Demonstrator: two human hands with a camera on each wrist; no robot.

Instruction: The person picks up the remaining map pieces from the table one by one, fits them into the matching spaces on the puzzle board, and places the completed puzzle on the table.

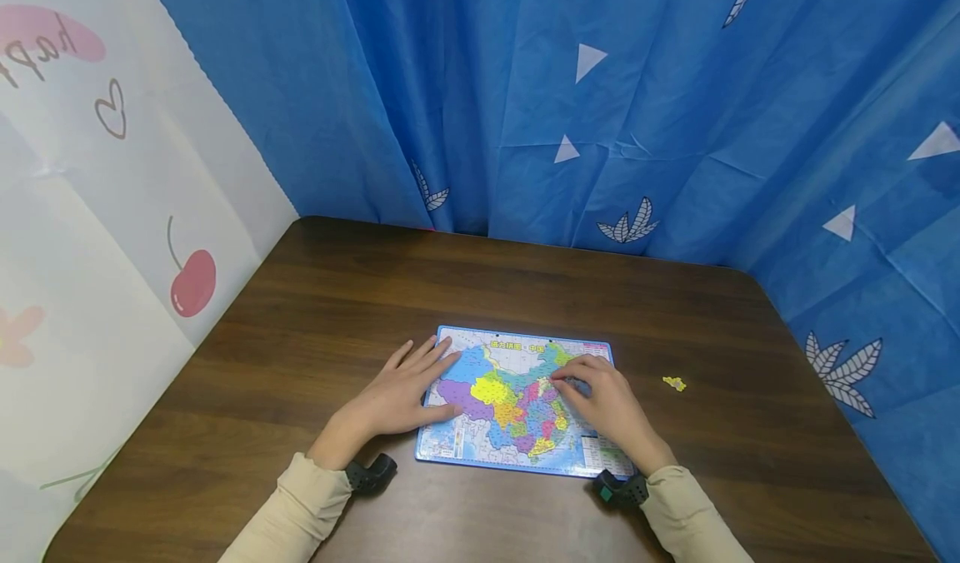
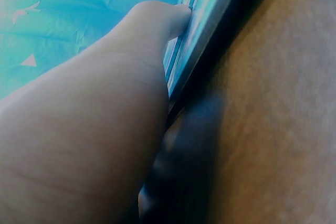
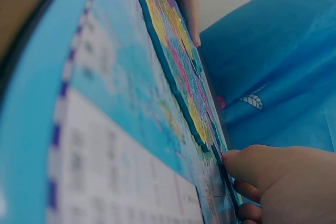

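A map jigsaw puzzle (image 1: 487, 460) with a blue border and coloured pieces lies flat on the table. My left hand (image 1: 405, 390) rests on its left side with the fingers spread, and the thumb reaches over the purple region. In the left wrist view, the thumb (image 2: 176, 20) lies against the board's edge. My right hand (image 1: 607, 396) is over the upper right of the map, its thumb and forefinger pinching a small puzzle piece (image 3: 224, 157) at the surface. The fingertips hide most of that piece. A loose yellow puzzle piece (image 1: 675, 383) lies to the right of the board.
The brown wooden table (image 1: 360, 296) stretches around the board on all sides. Blue curtains (image 1: 480, 113) hang behind and to the right; a white printed cloth (image 1: 150, 180) hangs at the left. A dark band (image 1: 371, 474) is on the left wrist, another (image 1: 621, 490) on the right.
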